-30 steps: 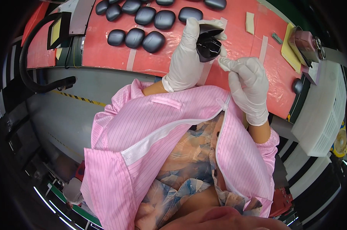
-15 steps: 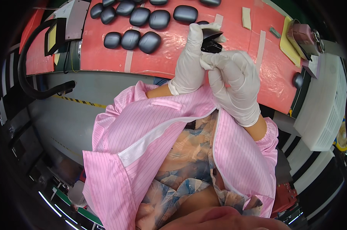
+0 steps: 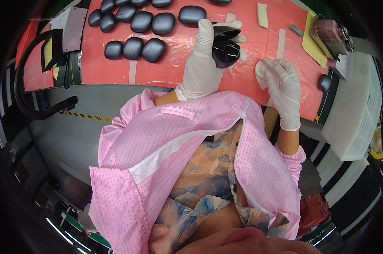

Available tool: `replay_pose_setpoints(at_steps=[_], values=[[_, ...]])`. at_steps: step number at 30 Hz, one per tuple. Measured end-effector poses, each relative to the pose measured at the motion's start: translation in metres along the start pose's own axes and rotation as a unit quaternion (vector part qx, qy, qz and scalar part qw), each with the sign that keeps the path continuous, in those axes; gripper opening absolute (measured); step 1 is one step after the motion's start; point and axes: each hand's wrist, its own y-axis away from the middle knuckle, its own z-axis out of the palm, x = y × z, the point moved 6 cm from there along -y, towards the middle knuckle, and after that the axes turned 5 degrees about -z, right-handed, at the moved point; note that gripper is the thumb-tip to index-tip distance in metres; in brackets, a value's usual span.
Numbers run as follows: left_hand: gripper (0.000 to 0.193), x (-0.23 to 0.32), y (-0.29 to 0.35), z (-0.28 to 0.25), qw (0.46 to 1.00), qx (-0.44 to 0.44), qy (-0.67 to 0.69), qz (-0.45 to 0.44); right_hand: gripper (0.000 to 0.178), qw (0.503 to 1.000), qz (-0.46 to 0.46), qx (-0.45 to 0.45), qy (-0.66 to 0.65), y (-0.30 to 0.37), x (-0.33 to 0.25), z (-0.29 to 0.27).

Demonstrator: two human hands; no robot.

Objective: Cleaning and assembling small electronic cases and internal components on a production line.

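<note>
My gloved left hand [image 3: 202, 72] is closed around a dark earbud charging case [image 3: 226, 51] with its lid up. The case's glossy black inside faces me, and some gloved fingertips show beyond its far side. To the right, apart from the case, is my gloved right hand [image 3: 283, 86] above the red mat. Its fingers are curled and pressed together near the thumb. Whether anything small sits between them cannot be made out. Several closed dark grey cases [image 3: 154, 50] lie on the mat left of and beyond my left hand.
Red matting [image 3: 102, 72] with pale tape strips covers the table. At the far right are a yellow notepad [image 3: 313, 44] and a pinkish bottle [image 3: 328, 30]. A lone dark case [image 3: 324, 83] lies by the right edge. A black flexible hose [image 3: 20, 80] curves at the left.
My right hand has drawn away from the case to the right. The case, still in my left hand, now shows more of its inside. The whole view has shifted slightly.
</note>
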Motion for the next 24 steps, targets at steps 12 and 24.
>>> replay_pose_setpoints(at_steps=[12, 24], values=[[0.066, -0.011, 0.008, -0.017, 0.996, 0.028, 0.022, -0.076, 0.025, 0.998, 0.031, 0.047, 0.011, -0.115, 0.031, 0.044], [0.062, -0.061, 0.019, -0.054, 0.975, 0.156, 0.07, -0.14, 0.018, 0.977, -0.184, -0.044, -0.098, 0.005, -0.081, 0.057]])
